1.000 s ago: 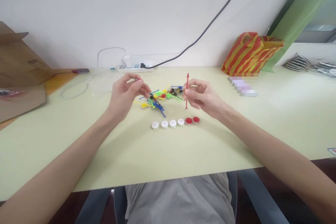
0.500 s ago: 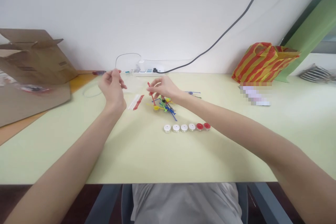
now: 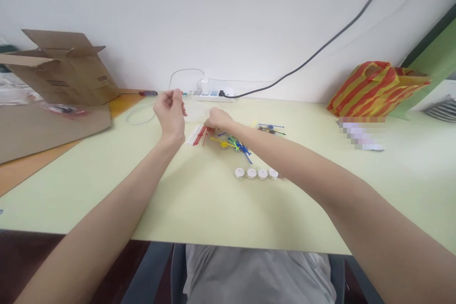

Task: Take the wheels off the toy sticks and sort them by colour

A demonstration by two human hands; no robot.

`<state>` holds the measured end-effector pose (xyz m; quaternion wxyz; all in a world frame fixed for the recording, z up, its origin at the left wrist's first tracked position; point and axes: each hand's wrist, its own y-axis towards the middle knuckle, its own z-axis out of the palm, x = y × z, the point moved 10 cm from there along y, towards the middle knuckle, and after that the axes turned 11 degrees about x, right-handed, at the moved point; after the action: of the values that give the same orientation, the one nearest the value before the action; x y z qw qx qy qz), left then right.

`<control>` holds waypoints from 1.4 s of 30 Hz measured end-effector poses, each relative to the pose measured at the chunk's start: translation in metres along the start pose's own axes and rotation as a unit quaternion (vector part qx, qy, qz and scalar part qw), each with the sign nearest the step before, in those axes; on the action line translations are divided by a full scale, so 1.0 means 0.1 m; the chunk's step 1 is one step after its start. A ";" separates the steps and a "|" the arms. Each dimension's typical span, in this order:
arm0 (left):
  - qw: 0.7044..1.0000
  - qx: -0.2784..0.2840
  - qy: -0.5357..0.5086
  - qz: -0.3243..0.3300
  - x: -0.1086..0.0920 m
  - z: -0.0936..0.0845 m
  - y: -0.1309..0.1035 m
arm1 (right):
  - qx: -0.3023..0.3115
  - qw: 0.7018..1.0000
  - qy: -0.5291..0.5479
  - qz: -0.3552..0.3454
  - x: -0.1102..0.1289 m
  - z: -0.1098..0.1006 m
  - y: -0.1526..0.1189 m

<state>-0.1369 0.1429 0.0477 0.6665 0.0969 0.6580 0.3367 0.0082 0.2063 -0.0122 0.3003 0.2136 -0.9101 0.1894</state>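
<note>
My left hand [image 3: 171, 110] is raised above the table with its fingers pinched; a small red bit shows near the fingertips. My right hand [image 3: 216, 119] is closed on a red pointer piece [image 3: 204, 138], beside the red pieces [image 3: 198, 137] and white pieces [image 3: 194, 134] lying side by side. Under and near my right wrist is a loose pile of blue, green, black and yellow pointer pieces [image 3: 245, 149]. A yellow piece [image 3: 223, 144] lies at its left. In front stands a row of small round white-topped pieces [image 3: 251, 174], its right end hidden by my right forearm.
An open cardboard box [image 3: 71, 73] stands at the left, with a screwdriver [image 3: 147, 93] near it. A power strip [image 3: 213, 97] with cables lies by the wall. At the right are a red-and-yellow striped bag [image 3: 377, 88] and a blurred flat item [image 3: 359, 136].
The view has shifted, so the scene sits further right. My right hand has carried the red pointer left and down to the red row. My left hand stays raised and pinched.
</note>
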 end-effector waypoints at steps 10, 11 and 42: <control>1.000 0.013 0.002 0.007 -0.06 0.04 -0.02 | -0.024 0.997 -0.055 0.049 0.00 0.01 0.00; 1.000 0.014 0.002 0.008 -0.06 0.05 -0.02 | -0.023 0.997 -0.055 0.050 -0.01 0.01 0.00; 0.893 0.368 0.202 0.161 -0.77 1.26 -1.09 | -0.067 0.926 0.308 -0.208 -0.37 -0.38 -2.01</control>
<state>0.0243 0.0560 0.0620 0.3728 0.3701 0.8304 0.1856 0.1538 0.0664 0.0369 0.6125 0.3083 -0.7183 0.1176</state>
